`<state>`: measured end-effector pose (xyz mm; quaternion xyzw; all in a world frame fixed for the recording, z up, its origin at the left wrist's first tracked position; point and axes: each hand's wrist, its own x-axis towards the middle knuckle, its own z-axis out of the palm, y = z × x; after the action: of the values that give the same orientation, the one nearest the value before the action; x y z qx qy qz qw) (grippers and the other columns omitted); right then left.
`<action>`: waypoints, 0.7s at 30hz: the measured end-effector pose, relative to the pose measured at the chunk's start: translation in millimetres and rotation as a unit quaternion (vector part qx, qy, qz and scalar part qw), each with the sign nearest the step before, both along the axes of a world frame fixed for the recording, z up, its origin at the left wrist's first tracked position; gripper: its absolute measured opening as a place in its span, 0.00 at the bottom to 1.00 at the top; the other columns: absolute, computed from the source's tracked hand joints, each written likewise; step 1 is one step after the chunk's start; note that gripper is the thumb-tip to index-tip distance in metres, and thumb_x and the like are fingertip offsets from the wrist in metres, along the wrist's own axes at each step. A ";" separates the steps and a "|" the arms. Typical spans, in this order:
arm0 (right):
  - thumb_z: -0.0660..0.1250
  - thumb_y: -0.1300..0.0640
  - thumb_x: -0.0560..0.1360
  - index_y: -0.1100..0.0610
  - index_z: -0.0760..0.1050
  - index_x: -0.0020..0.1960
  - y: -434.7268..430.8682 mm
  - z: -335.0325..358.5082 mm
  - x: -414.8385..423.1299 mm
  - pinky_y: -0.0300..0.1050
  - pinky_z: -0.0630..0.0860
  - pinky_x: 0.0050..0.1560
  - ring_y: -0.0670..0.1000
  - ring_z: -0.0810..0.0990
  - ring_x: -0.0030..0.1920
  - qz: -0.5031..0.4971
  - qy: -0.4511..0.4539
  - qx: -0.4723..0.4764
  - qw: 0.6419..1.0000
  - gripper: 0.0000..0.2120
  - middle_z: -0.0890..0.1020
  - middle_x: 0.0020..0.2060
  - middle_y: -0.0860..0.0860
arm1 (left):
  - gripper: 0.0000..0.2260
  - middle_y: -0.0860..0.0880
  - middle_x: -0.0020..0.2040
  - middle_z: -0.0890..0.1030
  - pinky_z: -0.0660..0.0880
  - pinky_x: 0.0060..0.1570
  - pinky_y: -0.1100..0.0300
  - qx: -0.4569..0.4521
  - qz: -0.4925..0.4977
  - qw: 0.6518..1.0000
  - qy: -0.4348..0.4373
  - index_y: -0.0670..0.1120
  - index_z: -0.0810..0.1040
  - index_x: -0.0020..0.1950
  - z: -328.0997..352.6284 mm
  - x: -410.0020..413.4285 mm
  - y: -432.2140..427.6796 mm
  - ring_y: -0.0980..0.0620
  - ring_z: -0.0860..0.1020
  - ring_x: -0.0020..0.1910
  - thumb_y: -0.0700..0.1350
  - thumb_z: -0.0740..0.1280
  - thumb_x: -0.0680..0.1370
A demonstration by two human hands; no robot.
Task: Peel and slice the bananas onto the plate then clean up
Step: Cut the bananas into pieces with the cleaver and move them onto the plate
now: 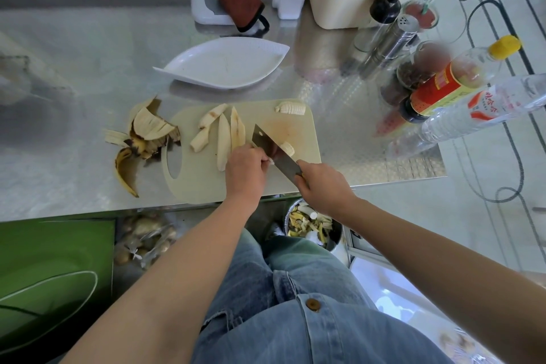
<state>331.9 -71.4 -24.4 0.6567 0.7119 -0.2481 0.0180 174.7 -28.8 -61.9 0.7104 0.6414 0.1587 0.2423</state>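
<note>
Currently slicing on the board; nothing yet on the plate

Finding 1. The right hand (322,186) is wrapped round the handle of the knife (277,154), whose blade is angled down onto the cutting board (206,183).

Finding 2. The left hand (245,170), fingers curled, pinches a banana piece (288,147) against the board just beside the blade. Most of that piece is hidden behind the steel, and only its cut end shows.

Finding 3. Several peeled banana lengths (223,139) lie to the left on the board. A short row of cut slices (291,107) sits at the far corner. The plate (224,65) stands beyond the board and carries no fruit. The peels (144,133) are heaped on the metal table at the board's left edge.

Assessment. Peeled banana is judged light, soft and slick, so it bruises under pressure and may skid on the board. It should be held lightly from above with the fingertips tucked back from the edge. Slices will likely cling to the blade and are best lifted from beneath when moved to the plate. The peels are limp and can be gathered in one grasp for the waste bin (313,224) below the table.
</note>
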 end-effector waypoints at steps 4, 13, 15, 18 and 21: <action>0.56 0.55 0.80 0.55 0.66 0.44 -0.4 0.9 3.0 0.43 0.61 0.29 0.52 0.71 0.32 0.003 0.017 0.005 1.000 0.06 0.72 0.33 0.50 | 0.03 0.45 0.41 0.81 0.73 0.40 0.56 0.005 0.001 1.000 -0.006 0.43 0.84 0.45 -0.4 0.0 -0.4 0.48 0.76 0.41 0.42 0.72 0.74; 0.57 0.55 0.80 0.53 0.64 0.43 -3.6 7.0 6.1 0.39 0.58 0.27 0.48 0.69 0.30 0.004 0.028 0.007 1.000 0.07 0.70 0.31 0.48 | 0.02 0.46 0.40 0.80 0.71 0.40 0.59 0.005 0.004 1.000 -0.003 0.44 0.85 0.45 0.5 -0.5 -1.3 0.48 0.76 0.41 0.41 0.72 0.74; 0.57 0.55 0.80 0.53 0.64 0.44 -3.2 6.8 5.3 0.39 0.59 0.28 0.46 0.68 0.30 0.000 0.031 0.002 1.000 0.06 0.70 0.31 0.48 | 0.03 0.45 0.41 0.80 0.72 0.40 0.58 0.004 0.003 1.000 -0.003 0.43 0.85 0.45 1.1 -0.4 -1.0 0.48 0.76 0.41 0.40 0.72 0.74; 0.57 0.55 0.80 0.53 0.65 0.44 -2.6 5.7 3.9 0.40 0.61 0.28 0.50 0.70 0.31 0.001 0.025 -0.001 1.000 0.06 0.72 0.33 0.49 | 0.03 0.45 0.41 0.81 0.73 0.41 0.57 0.002 0.003 1.000 -0.006 0.43 0.85 0.46 1.8 0.1 -1.2 0.47 0.77 0.42 0.41 0.72 0.74; 0.57 0.55 0.80 0.54 0.66 0.45 -2.4 3.8 3.6 0.40 0.61 0.28 0.51 0.70 0.32 0.001 0.022 -0.011 1.000 0.06 0.72 0.34 0.50 | 0.03 0.46 0.41 0.80 0.71 0.40 0.59 0.003 0.005 1.000 0.001 0.43 0.85 0.46 1.1 -0.2 -1.0 0.48 0.76 0.41 0.42 0.72 0.75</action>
<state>335.6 -73.8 -20.6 0.6499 0.7102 -0.2705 0.0104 174.5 -29.7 -60.9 0.7080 0.6449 0.1614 0.2384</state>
